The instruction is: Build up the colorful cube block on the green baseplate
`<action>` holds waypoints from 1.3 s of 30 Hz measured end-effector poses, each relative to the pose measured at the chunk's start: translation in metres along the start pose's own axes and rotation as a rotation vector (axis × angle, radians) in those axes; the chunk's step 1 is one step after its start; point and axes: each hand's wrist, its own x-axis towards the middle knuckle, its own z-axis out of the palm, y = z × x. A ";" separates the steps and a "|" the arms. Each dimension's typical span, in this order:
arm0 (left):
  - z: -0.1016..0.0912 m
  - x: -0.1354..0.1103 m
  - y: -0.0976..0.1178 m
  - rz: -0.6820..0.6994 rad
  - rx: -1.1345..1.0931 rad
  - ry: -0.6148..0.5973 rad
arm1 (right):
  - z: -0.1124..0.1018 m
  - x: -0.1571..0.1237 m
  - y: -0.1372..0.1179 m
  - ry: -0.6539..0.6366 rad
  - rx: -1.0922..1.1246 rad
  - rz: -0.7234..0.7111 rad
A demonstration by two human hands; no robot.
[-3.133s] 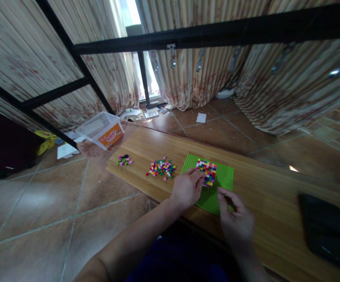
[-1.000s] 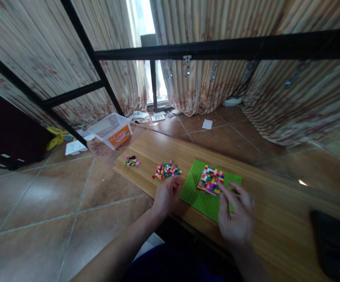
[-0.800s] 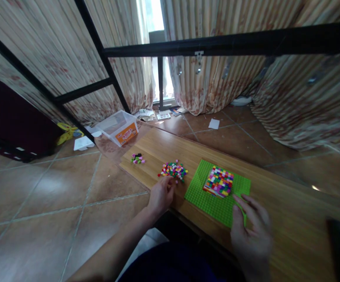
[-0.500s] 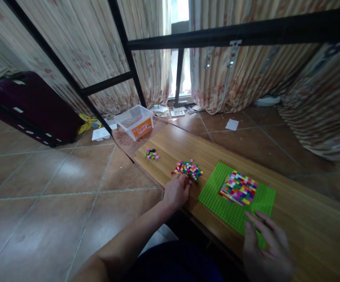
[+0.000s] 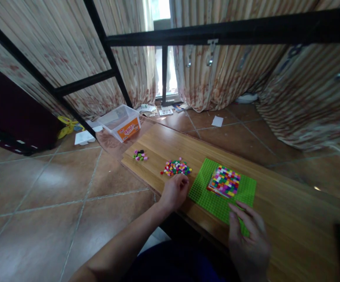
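Observation:
My left hand [image 5: 174, 192] is curled, with its fingertips drawn together at the near right edge of a pile of small coloured bricks [image 5: 176, 167]. Whatever its fingers hold, if anything, is hidden. My right hand [image 5: 249, 235] is open over the near right corner of the green baseplate [image 5: 200, 184], thumb and fingers apart. On that baseplate sits a square block of many-coloured bricks [image 5: 225, 181] built up in layers. Farther left on the table lies a smaller heap of pink, green and black bricks [image 5: 140, 155].
The long wooden table [image 5: 170, 139] runs from upper left to lower right. Beyond its left end stands a clear plastic box [image 5: 119, 123] with an orange label. Black metal bars [image 5: 187, 38] cross before the curtains. A dark suitcase [image 5: 14, 113] stands at left.
The view has turned right, so the scene sits farther left. Against the table, my left hand has shifted from the brick pile slightly toward the baseplate. My right hand stays open by the baseplate.

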 end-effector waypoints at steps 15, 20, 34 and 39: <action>0.038 0.019 0.063 0.279 -0.120 0.030 | -0.005 -0.002 0.012 0.019 0.061 0.065; 0.042 0.023 0.067 0.354 -0.012 0.027 | -0.005 0.001 0.014 0.033 0.063 0.090; 0.030 0.015 0.064 0.365 -0.221 -0.069 | -0.002 0.026 0.007 -0.005 0.114 0.080; 0.021 0.002 0.069 0.297 -0.276 -0.165 | 0.005 0.026 0.002 -0.083 0.112 0.002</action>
